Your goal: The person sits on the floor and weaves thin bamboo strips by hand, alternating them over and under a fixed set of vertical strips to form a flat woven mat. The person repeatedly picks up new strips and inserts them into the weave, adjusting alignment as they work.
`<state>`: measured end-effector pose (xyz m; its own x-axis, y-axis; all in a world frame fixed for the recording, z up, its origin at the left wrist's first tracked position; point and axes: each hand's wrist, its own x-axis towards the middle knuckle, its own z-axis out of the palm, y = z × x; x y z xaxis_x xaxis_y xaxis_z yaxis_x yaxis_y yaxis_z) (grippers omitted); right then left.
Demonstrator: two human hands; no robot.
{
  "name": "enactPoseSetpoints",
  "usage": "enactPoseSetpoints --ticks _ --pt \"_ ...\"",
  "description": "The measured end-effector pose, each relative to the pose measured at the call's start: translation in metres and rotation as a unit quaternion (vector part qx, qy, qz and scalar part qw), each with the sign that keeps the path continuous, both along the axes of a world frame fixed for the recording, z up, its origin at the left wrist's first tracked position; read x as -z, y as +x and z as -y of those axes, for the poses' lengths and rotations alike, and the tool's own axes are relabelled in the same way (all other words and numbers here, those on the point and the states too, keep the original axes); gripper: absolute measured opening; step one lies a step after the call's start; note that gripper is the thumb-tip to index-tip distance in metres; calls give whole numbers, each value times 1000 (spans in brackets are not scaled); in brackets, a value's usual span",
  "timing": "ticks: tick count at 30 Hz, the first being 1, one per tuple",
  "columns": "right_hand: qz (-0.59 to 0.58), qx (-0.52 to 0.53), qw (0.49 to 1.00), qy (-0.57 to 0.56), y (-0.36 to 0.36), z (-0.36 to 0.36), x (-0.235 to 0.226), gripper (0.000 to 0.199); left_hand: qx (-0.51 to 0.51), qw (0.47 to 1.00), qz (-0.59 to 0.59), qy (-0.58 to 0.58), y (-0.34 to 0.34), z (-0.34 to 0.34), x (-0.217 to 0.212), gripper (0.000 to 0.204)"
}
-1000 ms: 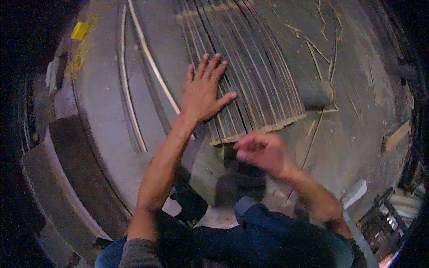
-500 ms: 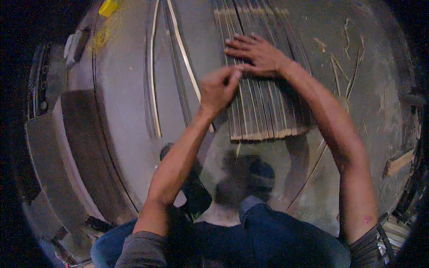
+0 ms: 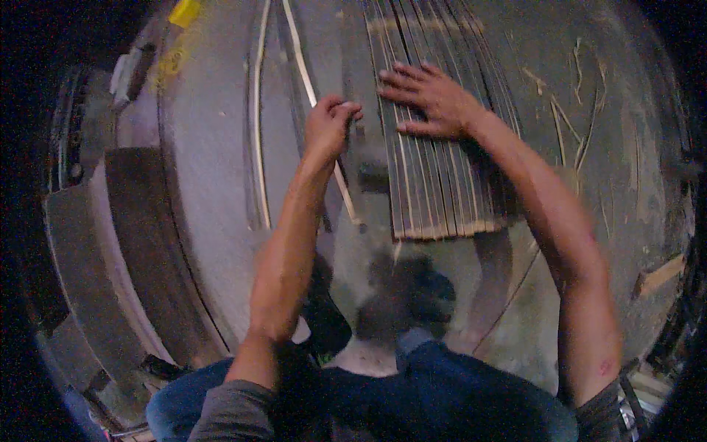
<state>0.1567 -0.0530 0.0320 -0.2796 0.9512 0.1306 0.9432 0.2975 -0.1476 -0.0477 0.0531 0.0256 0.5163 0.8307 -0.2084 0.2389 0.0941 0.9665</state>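
Observation:
My right hand (image 3: 434,103) lies flat with fingers spread on a row of long, narrow strips (image 3: 442,188). The strips are dark with pale edges and sit side by side, their near ends roughly level. Left of the row, my left hand (image 3: 331,129) is closed, thumb against curled fingers. What it holds, if anything, I cannot make out. A loose pale strip (image 3: 345,193) passes under or beside this hand. Farther left lies another pale strip (image 3: 258,132), apart from the row.
Thin splinters and offcuts (image 3: 563,125) are scattered on the grey surface at the right. A short wood block (image 3: 660,275) lies at the right edge. Something yellow (image 3: 184,12) is at the far left. My bent legs (image 3: 471,383) are in front.
My left hand has moved left, away from my right hand and the row. The right hand stays on the strips, with its fingers now farther apart. The view has shifted slightly.

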Motion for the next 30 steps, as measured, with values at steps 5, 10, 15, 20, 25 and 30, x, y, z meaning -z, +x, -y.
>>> enactPoseSetpoints --ticks 5,10,15,20,25,30 --pt "-18 19 999 -37 4 23 4 67 -76 986 107 -106 0 55 -78 15" --pt "-31 21 999 -20 -10 27 12 63 -109 985 118 -60 -12 64 -21 27" --pt "-31 25 999 -35 -10 30 7 65 -107 992 49 -45 -39 14 -19 35" --pt "-24 21 999 -25 -10 30 10 64 -112 991 -40 62 -45 -17 -22 29" --pt "-41 23 999 -20 -9 31 10 64 -134 941 -232 206 -92 -59 23 29" --pt "-42 16 999 -12 -12 26 15 63 -160 883 -290 333 -159 -102 57 31"
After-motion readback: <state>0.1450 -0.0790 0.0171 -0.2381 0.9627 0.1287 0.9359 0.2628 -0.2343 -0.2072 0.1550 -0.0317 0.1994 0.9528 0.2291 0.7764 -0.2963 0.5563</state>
